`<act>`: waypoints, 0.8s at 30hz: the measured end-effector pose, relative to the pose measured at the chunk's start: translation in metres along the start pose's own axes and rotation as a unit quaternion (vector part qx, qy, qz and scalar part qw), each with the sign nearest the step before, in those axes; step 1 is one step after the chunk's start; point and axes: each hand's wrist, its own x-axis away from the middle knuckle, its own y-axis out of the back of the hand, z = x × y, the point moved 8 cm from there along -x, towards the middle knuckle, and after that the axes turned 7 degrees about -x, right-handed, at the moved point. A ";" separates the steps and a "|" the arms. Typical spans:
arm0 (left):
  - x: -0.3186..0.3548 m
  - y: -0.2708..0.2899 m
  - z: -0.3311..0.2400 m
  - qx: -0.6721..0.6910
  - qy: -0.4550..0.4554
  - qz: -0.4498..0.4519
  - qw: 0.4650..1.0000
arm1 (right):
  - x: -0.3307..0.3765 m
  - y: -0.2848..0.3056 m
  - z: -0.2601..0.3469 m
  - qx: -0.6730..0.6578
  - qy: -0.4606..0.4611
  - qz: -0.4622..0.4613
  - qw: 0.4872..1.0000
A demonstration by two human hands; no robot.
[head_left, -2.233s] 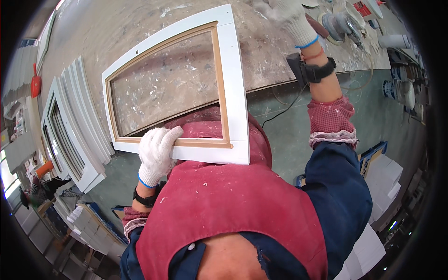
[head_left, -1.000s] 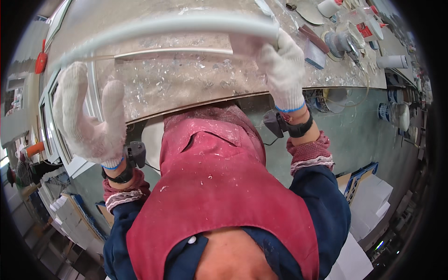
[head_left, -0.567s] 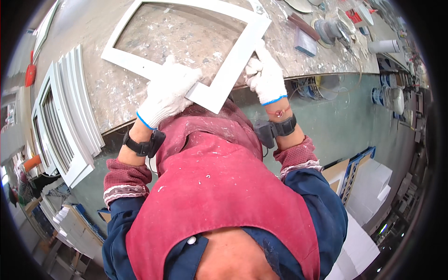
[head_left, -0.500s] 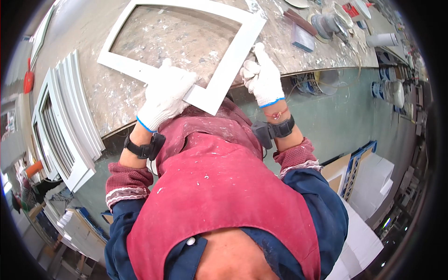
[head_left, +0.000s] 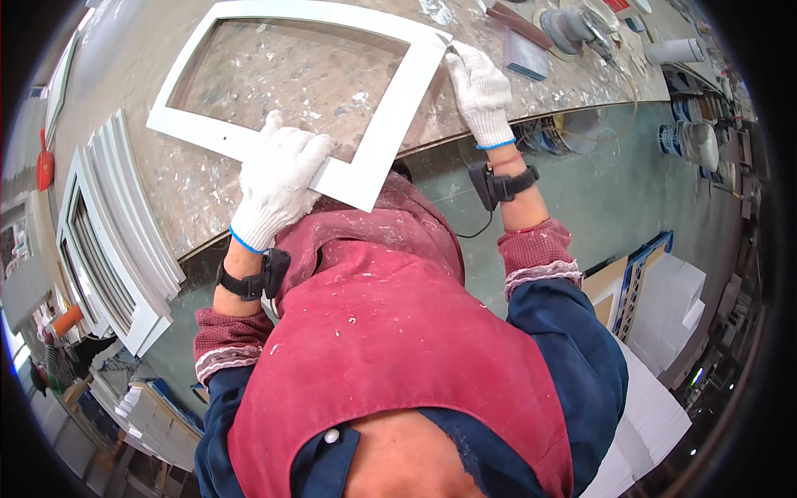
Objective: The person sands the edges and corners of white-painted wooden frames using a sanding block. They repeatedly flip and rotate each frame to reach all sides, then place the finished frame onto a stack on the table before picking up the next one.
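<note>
A white frame point(head_left: 386, 124) with a large opening rests on the worktable, its near corner hanging over the table's edge against my apron. My left hand point(head_left: 282, 178), in a white knit glove, is closed round the frame's near rail, thumb on top. My right hand point(head_left: 481, 91), gloved the same way, is at the frame's far right corner. Its fingers are drawn together and bent against that corner. A small dark spot shows by the fingertips; whether it is something held there cannot be made out.
The paint-spotted worktable point(head_left: 207, 178) carries a reddish-brown strip point(head_left: 519, 25), a grey-blue block point(head_left: 525, 56) and a round grey power sander point(head_left: 569, 35) at the right. Several white frames point(head_left: 116, 241) lean at the left. Buckets point(head_left: 573, 137) stand under the table's right side.
My right hand has moved up from beside the frame's right rail to its far right corner. The frame has shifted a little left in the picture, with my left hand still on it.
</note>
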 end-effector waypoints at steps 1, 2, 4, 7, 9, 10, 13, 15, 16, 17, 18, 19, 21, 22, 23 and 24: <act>-0.001 0.000 0.000 -0.006 -0.001 0.005 1.000 | 0.003 -0.001 0.003 -0.012 -0.001 0.013 1.000; -0.001 0.000 0.000 -0.011 -0.002 0.010 1.000 | 0.007 -0.001 0.006 -0.023 -0.002 0.027 0.999; -0.003 0.001 -0.001 -0.016 -0.003 0.018 1.000 | 0.017 0.001 0.023 -0.084 0.017 0.054 0.995; -0.010 0.002 -0.005 -0.016 -0.008 0.026 0.999 | 0.042 0.006 0.056 -0.143 0.056 0.098 0.983; -0.013 0.001 -0.008 -0.022 -0.015 0.031 0.999 | 0.062 0.014 0.088 -0.165 0.093 0.124 0.974; -0.013 -0.001 -0.008 -0.026 -0.015 0.040 0.999 | 0.074 0.012 0.097 -0.196 0.080 0.190 0.959; -0.014 -0.003 -0.008 -0.034 -0.014 0.050 0.998 | 0.104 0.020 0.135 -0.239 0.168 0.284 0.913; -0.014 0.000 -0.008 -0.030 -0.012 0.038 0.999 | 0.109 0.025 0.146 -0.276 0.154 0.315 0.895; -0.014 -0.001 -0.007 -0.026 -0.008 0.045 0.999 | 0.105 0.026 0.139 -0.312 0.119 0.289 0.897; -0.013 -0.002 -0.006 -0.024 -0.006 0.052 0.998 | 0.099 0.025 0.126 -0.347 0.083 0.260 0.897; -0.012 -0.002 -0.004 -0.021 0.000 0.058 0.998 | 0.092 0.024 0.113 -0.381 0.049 0.233 0.893; -0.011 0.000 -0.003 -0.016 0.002 0.057 0.998 | 0.084 0.024 0.099 -0.357 0.030 0.196 0.913; -0.009 0.002 -0.003 -0.006 0.007 0.057 0.998 | 0.063 0.025 0.076 -0.267 -0.020 0.172 0.948; -0.008 0.005 -0.003 -0.006 0.003 0.048 0.999 | 0.058 0.020 0.061 -0.249 -0.029 0.150 0.956; -0.007 0.008 -0.003 -0.005 0.002 0.041 0.999 | 0.055 0.008 0.045 -0.280 -0.084 0.176 0.940; -0.006 0.011 -0.002 -0.006 0.000 0.032 0.999 | 0.051 -0.002 0.033 -0.310 -0.137 0.200 0.919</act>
